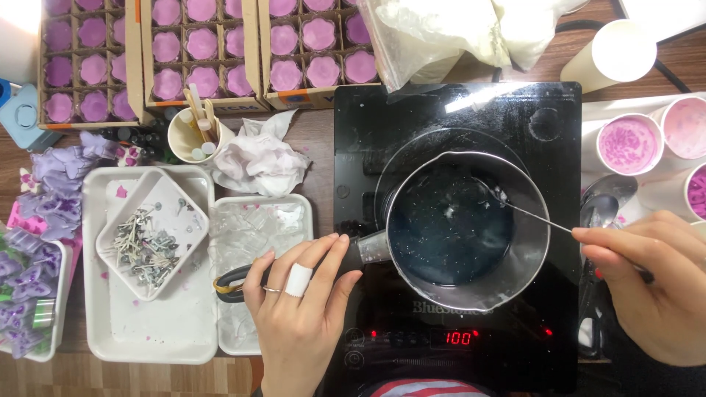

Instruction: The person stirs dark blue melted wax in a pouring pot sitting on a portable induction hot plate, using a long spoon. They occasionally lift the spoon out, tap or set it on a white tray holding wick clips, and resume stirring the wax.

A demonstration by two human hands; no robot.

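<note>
Nearest the lens, the left hand lay over the black handle of a steel saucepan, fingers curled loosely around it, one wrapped in white tape and another ringed. At far left, soft lilac butterfly shapes lay heaped beside a white plastic tray carrying a smaller square dish of metal wick tabs. Next came a tray of clear moulds, a crumpled tissue and a paper cup of wooden sticks. Three cardboard boxes above held rows of matt pink flower candles. The round saucepan sat on a glossy black induction hob on the wooden bench, holding clear liquid. The right hand pinched a thin metal rod between closed fingers, its tip in the pan. Three paper cups of pink wax stood at right.
</note>
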